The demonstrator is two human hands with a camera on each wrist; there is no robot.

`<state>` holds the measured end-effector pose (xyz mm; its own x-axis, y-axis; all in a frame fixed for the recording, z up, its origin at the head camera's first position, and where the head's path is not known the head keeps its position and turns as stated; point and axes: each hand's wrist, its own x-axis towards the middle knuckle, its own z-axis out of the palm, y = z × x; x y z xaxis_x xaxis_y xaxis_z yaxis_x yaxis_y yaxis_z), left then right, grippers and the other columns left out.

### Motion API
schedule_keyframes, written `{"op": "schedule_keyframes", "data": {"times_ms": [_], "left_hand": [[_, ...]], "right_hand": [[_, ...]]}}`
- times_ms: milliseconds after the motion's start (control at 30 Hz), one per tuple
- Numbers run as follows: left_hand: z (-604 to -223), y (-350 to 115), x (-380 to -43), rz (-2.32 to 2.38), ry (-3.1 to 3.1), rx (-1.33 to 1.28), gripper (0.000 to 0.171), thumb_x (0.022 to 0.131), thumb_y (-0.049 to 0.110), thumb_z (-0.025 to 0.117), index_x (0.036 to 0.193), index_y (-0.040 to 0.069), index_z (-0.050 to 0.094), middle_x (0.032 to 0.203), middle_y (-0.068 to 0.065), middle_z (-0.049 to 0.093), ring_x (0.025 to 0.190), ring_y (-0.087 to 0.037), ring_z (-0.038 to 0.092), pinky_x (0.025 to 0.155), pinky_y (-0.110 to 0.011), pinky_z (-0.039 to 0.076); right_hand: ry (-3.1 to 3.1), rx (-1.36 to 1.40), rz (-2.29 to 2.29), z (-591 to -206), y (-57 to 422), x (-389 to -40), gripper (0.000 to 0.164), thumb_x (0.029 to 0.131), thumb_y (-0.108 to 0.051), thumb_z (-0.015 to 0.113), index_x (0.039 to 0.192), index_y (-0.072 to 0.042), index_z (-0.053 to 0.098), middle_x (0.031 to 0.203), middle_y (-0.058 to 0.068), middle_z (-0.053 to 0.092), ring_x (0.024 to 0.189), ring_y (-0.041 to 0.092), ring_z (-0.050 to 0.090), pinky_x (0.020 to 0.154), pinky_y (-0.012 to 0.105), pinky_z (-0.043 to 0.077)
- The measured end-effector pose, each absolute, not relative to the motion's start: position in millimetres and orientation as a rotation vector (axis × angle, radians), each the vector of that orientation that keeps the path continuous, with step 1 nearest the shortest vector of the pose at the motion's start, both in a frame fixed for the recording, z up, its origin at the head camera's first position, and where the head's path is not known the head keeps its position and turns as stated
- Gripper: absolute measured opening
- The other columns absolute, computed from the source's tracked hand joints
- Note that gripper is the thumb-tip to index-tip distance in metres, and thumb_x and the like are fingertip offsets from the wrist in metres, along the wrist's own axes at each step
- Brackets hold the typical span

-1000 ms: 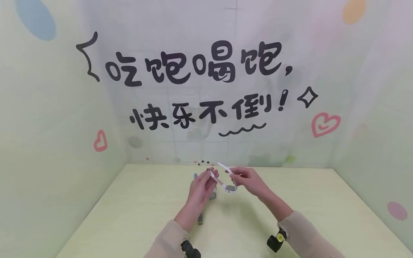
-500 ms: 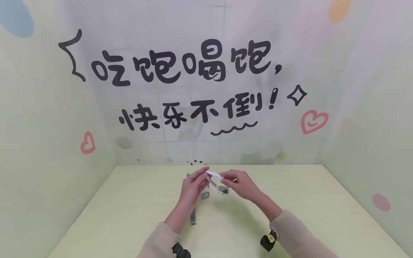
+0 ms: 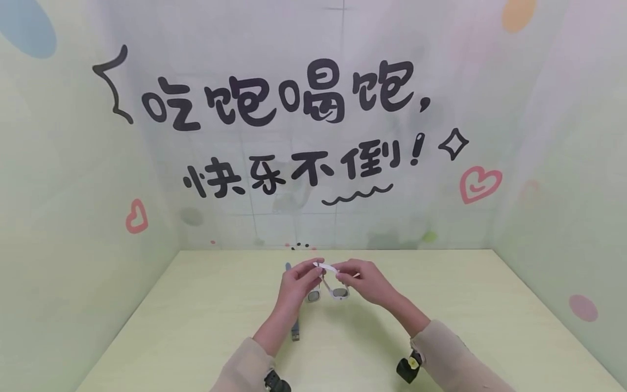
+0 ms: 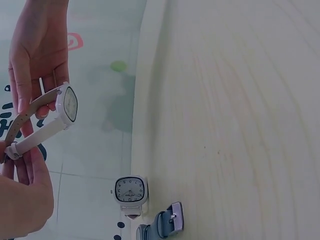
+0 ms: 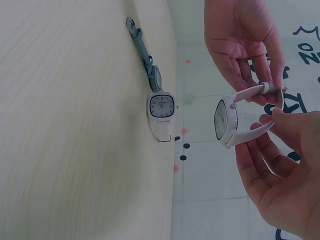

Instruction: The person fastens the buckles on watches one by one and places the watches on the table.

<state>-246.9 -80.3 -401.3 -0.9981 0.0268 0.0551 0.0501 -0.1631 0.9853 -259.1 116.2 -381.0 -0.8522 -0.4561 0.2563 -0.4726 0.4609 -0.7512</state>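
Observation:
Both hands hold a white wristwatch [image 3: 340, 293] above the table, bent into a loop with its dial hanging lowest in the head view. My left hand [image 3: 295, 286] pinches the buckle end of the strap between thumb and fingers. The other strap half is gripped by my right hand [image 3: 366, 280], its tip meeting the buckle end at the left fingertips. In the right wrist view, the watch [image 5: 226, 122] shows its dial side-on, with the strap keeper near the left fingers. Fingers partly hide the buckle.
A second white watch [image 5: 162, 107] with a squarish dial lies on the table [image 3: 206, 326] below the hands. Touching or close beside it is a blue-grey watch [image 5: 141, 47], stretched lengthwise and partly behind the left hand in the head view. A printed wall [image 3: 313, 228] stands behind.
The free strap end, which stuck up apart from the buckle end, has swung left and down to meet it at the left fingers. The right hand has come closer to the left.

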Motion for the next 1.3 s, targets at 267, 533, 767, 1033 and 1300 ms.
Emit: {"op": "schedule_keyframes", "data": {"times_ms": [267,533,767,1033,1300], "left_hand": [[-400.2,-76.3,-245.9,-2.351,-2.038,-0.078,0.033,0.095,0.015,0.066,0.126,0.002,0.065,0.119,-0.012,0.071,0.105,-0.013,0.07,0.095,-0.027,0.056],[-400.1,-69.6,-245.8,-2.308,-2.093,-0.109,0.034,0.096,0.018,0.065,0.127,0.003,0.064,0.123,-0.015,0.07,0.109,-0.017,0.069,0.097,-0.029,0.056],[-399.5,-64.8,-247.6,-2.197,-2.162,-0.136,0.035,0.095,0.02,0.068,0.125,0.003,0.065,0.121,-0.016,0.07,0.104,-0.017,0.07,0.093,-0.028,0.057],[-398.3,-59.8,-244.0,-1.976,-2.254,-0.194,0.029,0.094,0.016,0.067,0.12,0.003,0.069,0.116,-0.016,0.073,0.105,-0.024,0.069,0.094,-0.035,0.057],[-397.3,-54.0,-246.7,-1.863,-2.289,-0.228,0.025,0.093,0.016,0.068,0.115,0.006,0.072,0.108,-0.014,0.075,0.096,-0.022,0.07,0.086,-0.03,0.057]], "right_hand": [[-2.657,0.797,1.346,-373.6,113.1,-258.7,0.023,0.098,-0.017,0.063,0.117,-0.006,0.07,0.107,0.012,0.074,0.089,0.024,0.07,0.071,0.024,0.056],[-2.592,0.8,1.204,-357.2,108.8,-254.8,0.019,0.096,-0.013,0.065,0.113,-0.005,0.07,0.103,0.009,0.074,0.094,0.023,0.071,0.081,0.033,0.06],[-2.589,0.804,1.172,-345.4,100.0,-252.2,0.012,0.094,-0.013,0.068,0.105,-0.008,0.072,0.1,0.004,0.073,0.092,0.018,0.07,0.079,0.026,0.06],[-2.605,0.756,0.898,-342.4,91.3,-250.4,0.007,0.088,-0.015,0.076,0.09,-0.014,0.069,0.084,-0.004,0.07,0.078,0.007,0.066,0.071,0.019,0.057],[-2.617,0.661,0.611,-340.8,88.3,-250.6,0.009,0.086,-0.015,0.076,0.082,-0.015,0.068,0.072,-0.006,0.063,0.064,0.005,0.053,0.059,0.02,0.047]]}}
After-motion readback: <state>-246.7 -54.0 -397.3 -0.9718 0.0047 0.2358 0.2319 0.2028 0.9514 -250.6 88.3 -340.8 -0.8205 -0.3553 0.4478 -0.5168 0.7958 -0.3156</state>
